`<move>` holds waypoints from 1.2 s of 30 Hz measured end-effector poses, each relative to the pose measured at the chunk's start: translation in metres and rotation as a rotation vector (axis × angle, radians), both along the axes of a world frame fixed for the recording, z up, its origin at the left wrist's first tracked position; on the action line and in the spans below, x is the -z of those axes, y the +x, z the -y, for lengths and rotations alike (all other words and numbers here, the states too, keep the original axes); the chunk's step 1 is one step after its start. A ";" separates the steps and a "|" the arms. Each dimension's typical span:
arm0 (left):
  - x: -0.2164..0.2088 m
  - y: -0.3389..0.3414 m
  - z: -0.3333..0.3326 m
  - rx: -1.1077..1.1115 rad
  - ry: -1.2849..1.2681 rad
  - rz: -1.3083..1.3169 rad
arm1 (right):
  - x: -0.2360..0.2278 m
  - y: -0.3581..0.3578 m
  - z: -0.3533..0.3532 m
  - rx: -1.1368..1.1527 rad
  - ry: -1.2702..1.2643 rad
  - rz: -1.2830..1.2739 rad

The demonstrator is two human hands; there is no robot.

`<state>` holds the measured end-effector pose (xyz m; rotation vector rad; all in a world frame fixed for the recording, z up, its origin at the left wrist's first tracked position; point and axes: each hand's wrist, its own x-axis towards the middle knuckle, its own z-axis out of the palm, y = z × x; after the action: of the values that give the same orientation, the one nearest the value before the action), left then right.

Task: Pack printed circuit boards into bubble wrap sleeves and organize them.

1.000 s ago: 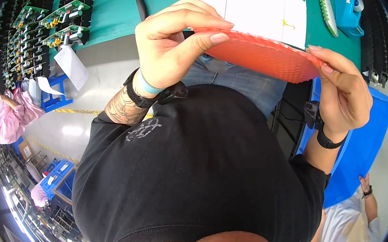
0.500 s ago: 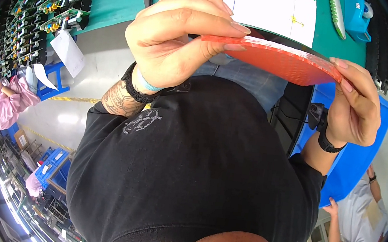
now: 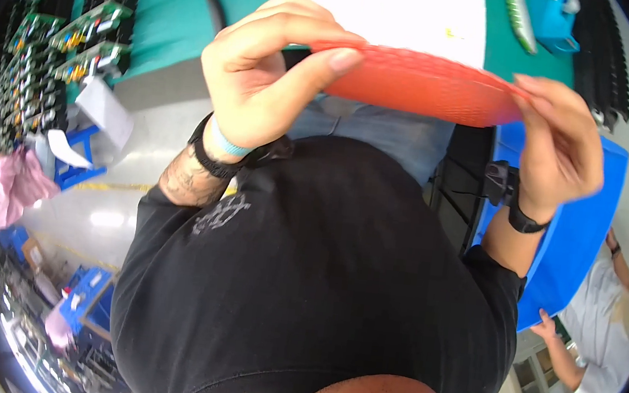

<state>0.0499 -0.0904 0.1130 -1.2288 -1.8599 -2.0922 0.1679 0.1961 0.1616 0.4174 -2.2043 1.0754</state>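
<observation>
A flat piece of red bubble wrap (image 3: 420, 90), perhaps a bag, is stretched between my hands in front of me, near the table edge. My left hand (image 3: 261, 82) pinches its left end, thumb below and fingers above. At the right end, my right hand (image 3: 564, 147) grips the corner between thumb and fingertips. The bumpy underside faces me. Whether anything lies inside it cannot be seen.
Beyond it, white paper (image 3: 390, 11) lies on the green-topped table (image 3: 168, 17). Racks of circuit boards (image 3: 76, 37) stand at left. A blue bin (image 3: 579, 219) is at right, with a co-worker's hand (image 3: 544, 325) on it. Another person (image 3: 13, 189) in pink is far left.
Both hands have shifted slightly left with the bubble wrap, and the right hand has dropped a little. More of its bumpy face has turned toward me.
</observation>
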 end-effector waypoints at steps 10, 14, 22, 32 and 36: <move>0.039 -0.024 -0.035 0.034 0.181 0.696 | 0.039 -0.020 -0.032 -0.056 -0.804 0.602; 0.033 -0.030 -0.048 -0.133 0.141 0.656 | 0.048 -0.038 -0.032 0.003 -0.884 0.502; 0.015 -0.009 -0.050 -0.441 -0.464 -0.474 | 0.125 -0.135 -0.065 0.187 -0.762 0.620; 0.058 0.003 -0.078 -0.139 -1.014 -0.597 | 0.050 -0.144 -0.048 0.626 0.324 0.351; 0.056 0.003 -0.084 -0.152 -1.024 -0.653 | 0.058 -0.193 -0.042 0.475 0.414 0.265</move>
<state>0.0530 -0.0064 0.0568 -1.5437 -2.5236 -0.4234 -0.0249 0.2383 0.1032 -0.0914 -2.5846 0.4375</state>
